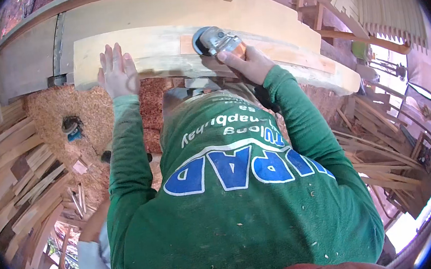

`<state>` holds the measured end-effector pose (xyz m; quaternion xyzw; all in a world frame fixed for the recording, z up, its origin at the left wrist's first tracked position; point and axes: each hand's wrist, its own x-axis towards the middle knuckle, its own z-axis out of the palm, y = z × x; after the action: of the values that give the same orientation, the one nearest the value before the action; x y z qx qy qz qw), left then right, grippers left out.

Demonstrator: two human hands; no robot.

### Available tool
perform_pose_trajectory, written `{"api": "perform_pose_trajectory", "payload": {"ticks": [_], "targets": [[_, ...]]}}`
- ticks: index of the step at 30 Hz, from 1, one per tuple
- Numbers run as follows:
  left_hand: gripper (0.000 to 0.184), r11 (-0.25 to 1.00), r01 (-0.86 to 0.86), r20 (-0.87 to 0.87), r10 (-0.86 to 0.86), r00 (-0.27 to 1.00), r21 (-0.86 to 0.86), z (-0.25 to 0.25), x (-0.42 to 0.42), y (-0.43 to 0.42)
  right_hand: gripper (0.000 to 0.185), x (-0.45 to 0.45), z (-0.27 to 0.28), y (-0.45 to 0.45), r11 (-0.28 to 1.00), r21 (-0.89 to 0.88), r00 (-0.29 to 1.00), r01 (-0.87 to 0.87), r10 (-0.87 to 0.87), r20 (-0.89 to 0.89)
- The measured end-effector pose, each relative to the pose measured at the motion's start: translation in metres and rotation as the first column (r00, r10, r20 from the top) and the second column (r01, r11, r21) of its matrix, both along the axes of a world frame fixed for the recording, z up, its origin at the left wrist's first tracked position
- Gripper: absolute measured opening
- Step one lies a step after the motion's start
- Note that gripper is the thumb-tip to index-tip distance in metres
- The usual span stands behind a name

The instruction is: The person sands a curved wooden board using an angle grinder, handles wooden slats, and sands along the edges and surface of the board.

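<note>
My left hand (118,74) lies flat with its fingers spread on the left part of a long, pale wooden board (155,44). Right of the board's middle, my right hand (250,63) is wrapped round the orange body of an angle grinder (222,41). The grinder's disc, at its left side, is over a reddish strip of wood (186,44) on the board; whether it touches the surface cannot be made out. Greyish marks run along the board near the grinder.
Wood shavings (47,109) cover the floor, where a small blue-tipped object (72,128) lies. Stacked planks (21,168) fill the left side, scrap sticks (382,144) the right. Slatted pieces (385,9) stand at top right. Another person's pale clothing (94,265) shows at lower left.
</note>
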<state>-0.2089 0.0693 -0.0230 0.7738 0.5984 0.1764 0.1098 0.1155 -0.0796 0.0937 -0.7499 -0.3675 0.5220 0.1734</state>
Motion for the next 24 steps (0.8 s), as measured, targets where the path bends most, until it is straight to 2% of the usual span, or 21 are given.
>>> {"api": "perform_pose_trajectory", "payload": {"ticks": [2,3,5,6,8,11,12,14,17,18,19,22,23,24], "targets": [[0.053,0.999,0.009,0.02,-0.008,1.0,-0.04,0.005,0.0,0.002,0.087,-0.014,0.001,0.014,0.997,-0.063,0.997,-0.048,0.051,0.055],[0.053,0.999,0.022,0.033,-0.021,0.999,-0.033,0.001,-0.001,0.004,0.082,-0.023,-0.002,0.019,0.998,-0.011,0.997,-0.057,0.057,0.055],[0.053,0.998,0.058,0.059,-0.057,0.997,-0.014,-0.004,0.003,0.006,0.082,-0.035,0.005,0.029,0.998,-0.014,0.996,-0.06,0.059,-0.068],[0.051,0.997,0.075,0.042,-0.076,0.996,0.034,-0.003,0.007,0.008,0.082,-0.038,0.008,0.032,0.998,-0.014,0.991,-0.053,0.051,-0.123],[0.047,0.983,0.124,0.024,-0.128,0.991,0.133,0.0,0.02,0.012,0.077,-0.039,0.007,0.028,0.999,0.035,0.995,-0.024,0.027,-0.099],[0.044,0.975,0.207,0.267,-0.221,0.938,0.079,-0.009,0.041,0.013,0.075,-0.025,0.009,0.011,0.999,0.045,0.999,-0.03,0.032,-0.026],[0.042,0.96,0.273,0.267,-0.281,0.922,0.068,-0.007,0.052,0.01,0.076,-0.018,0.01,0.002,0.999,0.041,1.0,0.005,-0.005,-0.02],[0.039,0.919,0.391,0.257,-0.389,0.884,0.046,-0.001,0.073,0.004,0.078,-0.003,0.013,-0.02,0.997,0.036,0.998,0.067,-0.066,-0.019],[0.04,0.87,0.488,0.184,-0.492,0.851,0.066,0.006,0.12,-0.013,0.084,0.033,-0.01,-0.066,0.964,0.033,0.965,0.262,-0.261,-0.032],[0.041,0.865,0.497,0.128,-0.501,0.856,0.069,0.006,0.135,-0.018,0.084,0.047,-0.007,-0.078,0.946,0.049,0.948,0.319,-0.319,-0.019],[0.042,0.86,0.505,0.072,-0.509,0.858,0.072,0.005,0.151,-0.023,0.082,0.064,0.001,-0.09,0.94,-0.069,0.942,0.335,-0.333,0.044],[0.044,0.862,0.505,-0.038,-0.504,0.863,0.05,0.007,0.192,-0.035,0.078,0.106,0.019,-0.13,0.875,-0.064,0.877,0.48,-0.481,-0.004],[0.045,0.864,0.502,-0.066,-0.499,0.864,0.037,0.007,0.202,-0.035,0.074,0.123,0.021,-0.143,0.869,-0.107,0.875,0.483,-0.484,0.023],[0.044,0.874,0.487,-0.076,-0.485,0.871,-0.001,0.008,0.21,-0.036,0.074,0.136,0.021,-0.156,0.858,-0.063,0.86,0.51,-0.511,0.009]]}}
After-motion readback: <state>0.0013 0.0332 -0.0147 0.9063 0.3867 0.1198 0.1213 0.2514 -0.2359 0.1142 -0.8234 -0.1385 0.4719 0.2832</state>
